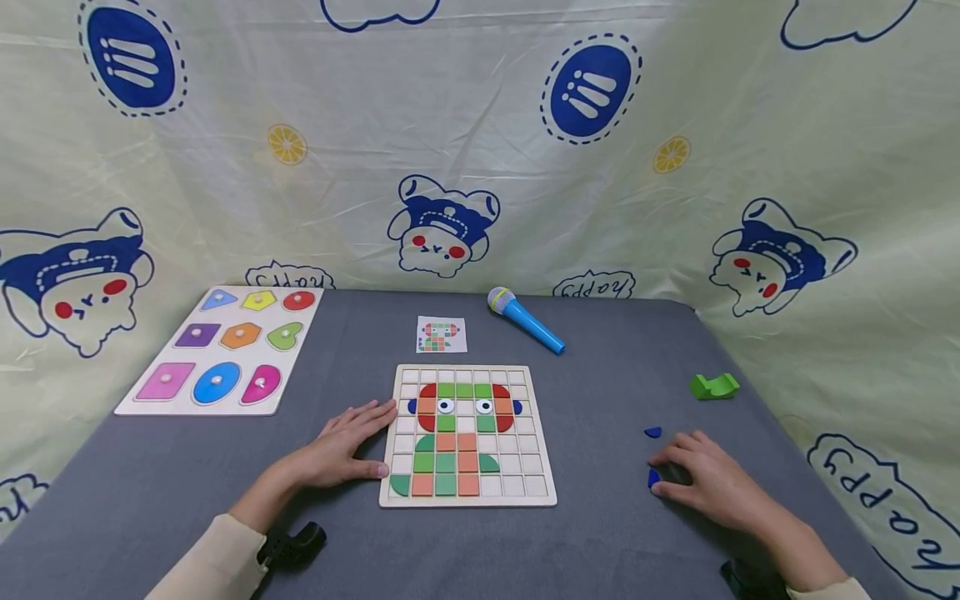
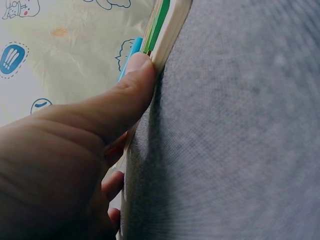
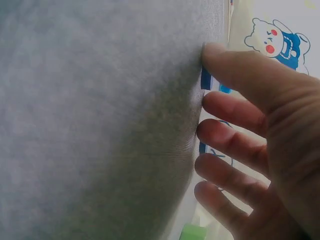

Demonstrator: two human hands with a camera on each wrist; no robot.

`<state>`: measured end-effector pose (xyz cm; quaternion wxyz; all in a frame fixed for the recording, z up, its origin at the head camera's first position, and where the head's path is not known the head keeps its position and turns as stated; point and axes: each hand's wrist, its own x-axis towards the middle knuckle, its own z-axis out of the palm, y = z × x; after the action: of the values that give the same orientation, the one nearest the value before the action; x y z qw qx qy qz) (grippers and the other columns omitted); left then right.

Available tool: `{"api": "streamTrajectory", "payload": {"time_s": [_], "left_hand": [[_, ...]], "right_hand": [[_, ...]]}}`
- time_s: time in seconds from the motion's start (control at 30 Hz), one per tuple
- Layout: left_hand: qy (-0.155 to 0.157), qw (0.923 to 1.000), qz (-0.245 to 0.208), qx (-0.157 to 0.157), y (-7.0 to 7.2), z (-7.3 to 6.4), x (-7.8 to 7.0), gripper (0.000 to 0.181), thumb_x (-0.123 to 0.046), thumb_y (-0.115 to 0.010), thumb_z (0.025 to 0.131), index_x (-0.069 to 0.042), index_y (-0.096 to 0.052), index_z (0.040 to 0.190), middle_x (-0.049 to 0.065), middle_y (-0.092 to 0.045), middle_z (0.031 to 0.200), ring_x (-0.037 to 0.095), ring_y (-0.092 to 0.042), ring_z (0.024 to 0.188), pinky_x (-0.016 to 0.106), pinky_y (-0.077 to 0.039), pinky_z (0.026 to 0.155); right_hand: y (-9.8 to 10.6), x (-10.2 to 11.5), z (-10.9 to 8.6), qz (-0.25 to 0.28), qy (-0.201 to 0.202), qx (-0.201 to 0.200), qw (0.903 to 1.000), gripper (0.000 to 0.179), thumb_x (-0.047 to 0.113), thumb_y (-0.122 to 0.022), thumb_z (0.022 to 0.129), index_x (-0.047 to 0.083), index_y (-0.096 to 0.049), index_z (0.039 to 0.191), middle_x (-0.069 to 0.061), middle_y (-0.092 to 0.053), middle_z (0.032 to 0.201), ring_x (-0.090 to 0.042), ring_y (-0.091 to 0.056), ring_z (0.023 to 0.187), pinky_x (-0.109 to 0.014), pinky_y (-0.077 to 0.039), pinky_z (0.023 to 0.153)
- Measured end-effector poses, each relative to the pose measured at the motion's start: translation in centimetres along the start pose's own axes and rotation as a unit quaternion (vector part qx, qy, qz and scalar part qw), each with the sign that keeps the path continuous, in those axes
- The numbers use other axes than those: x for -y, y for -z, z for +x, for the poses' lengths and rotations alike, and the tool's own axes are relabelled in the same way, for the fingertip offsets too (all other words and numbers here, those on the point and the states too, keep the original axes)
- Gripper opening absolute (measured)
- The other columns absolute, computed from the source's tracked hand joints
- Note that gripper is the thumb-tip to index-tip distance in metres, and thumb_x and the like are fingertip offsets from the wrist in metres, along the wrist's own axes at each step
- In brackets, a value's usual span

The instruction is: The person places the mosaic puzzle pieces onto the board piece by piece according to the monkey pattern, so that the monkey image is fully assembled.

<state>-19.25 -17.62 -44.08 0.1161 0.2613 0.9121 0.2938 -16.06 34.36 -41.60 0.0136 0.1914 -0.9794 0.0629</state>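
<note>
A white gridded board (image 1: 517, 462) carries red, green and orange square and quarter-round tiles, two eye tiles and blue half-round tiles at its sides. My left hand (image 1: 341, 446) rests along its left edge with fingers extended; in the left wrist view the thumb (image 2: 137, 75) touches the board's edge (image 2: 170, 35). Far to the right, my right hand (image 1: 708, 479) has thumb and index finger at opposite sides of a small blue tile (image 1: 653, 478), pinching it low at the tablecloth. In the right wrist view the blue tile (image 3: 205, 80) shows below the thumb tip. Another blue half-round tile (image 1: 653, 432) lies just beyond the fingers.
A small picture card (image 1: 459, 325) lies behind the board, beside a blue toy microphone (image 1: 532, 325). At the back left is a knobbed shape puzzle (image 1: 202, 340). A green curved block (image 1: 714, 387) sits near the table's right edge. A printed curtain hangs behind.
</note>
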Motion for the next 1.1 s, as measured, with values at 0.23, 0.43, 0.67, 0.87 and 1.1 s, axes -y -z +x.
{"api": "streamTrajectory", "payload": {"time_s": [0.23,0.43,0.67,0.87,1.1], "left_hand": [[-0.001,1.0,0.002,-0.002,0.0,0.0,0.0,0.084,-0.046,-0.066,0.083,-0.012,-0.027,0.15,0.011,-0.024,0.157,0.037,-0.015,0.145,0.063,-0.009,0.111],[-0.001,1.0,-0.001,0.001,0.0,0.0,0.0,0.083,-0.045,-0.066,0.084,-0.012,-0.027,0.149,0.01,-0.024,0.157,0.037,-0.015,0.145,0.063,-0.008,0.111],[-0.005,1.0,-0.001,0.0,0.2,0.0,-0.1,0.083,-0.046,-0.066,0.084,-0.011,-0.027,0.149,0.011,-0.024,0.157,0.038,-0.015,0.145,0.063,-0.008,0.111],[-0.008,1.0,0.001,0.0,0.2,-0.1,-0.1,0.083,-0.046,-0.066,0.084,-0.009,-0.028,0.149,0.013,-0.025,0.156,0.04,-0.016,0.144,0.064,-0.008,0.11],[0.0,1.0,-0.005,0.004,0.2,-0.2,-0.3,0.084,-0.047,-0.066,0.083,-0.011,-0.028,0.149,0.011,-0.024,0.157,0.038,-0.015,0.145,0.063,-0.007,0.111]], "right_hand": [[0.0,0.3,-0.1,0.002,0.016,-0.011,0.9998,0.019,0.038,-0.076,0.076,0.028,-0.068,0.091,0.017,-0.055,0.089,-0.005,-0.044,0.085,-0.029,-0.041,0.071],[-0.1,1.2,0.2,0.007,0.05,-0.031,0.9983,0.017,0.032,-0.076,0.076,0.028,-0.068,0.09,0.019,-0.054,0.088,-0.002,-0.042,0.082,-0.026,-0.041,0.069],[-0.3,4.6,1.7,0.013,0.11,-0.061,0.992,0.019,0.031,-0.078,0.075,0.027,-0.068,0.091,0.017,-0.054,0.088,-0.001,-0.042,0.084,-0.028,-0.042,0.072],[-0.6,8.9,4.2,0.033,0.158,-0.064,0.9848,0.022,0.033,-0.076,0.077,0.023,-0.069,0.096,0.014,-0.055,0.09,-0.003,-0.041,0.088,-0.028,-0.042,0.074],[-1.2,14.0,7.1,0.062,0.205,-0.056,0.9753,0.022,0.033,-0.074,0.08,0.021,-0.07,0.099,0.011,-0.058,0.095,-0.005,-0.043,0.092,-0.027,-0.042,0.079]]}}
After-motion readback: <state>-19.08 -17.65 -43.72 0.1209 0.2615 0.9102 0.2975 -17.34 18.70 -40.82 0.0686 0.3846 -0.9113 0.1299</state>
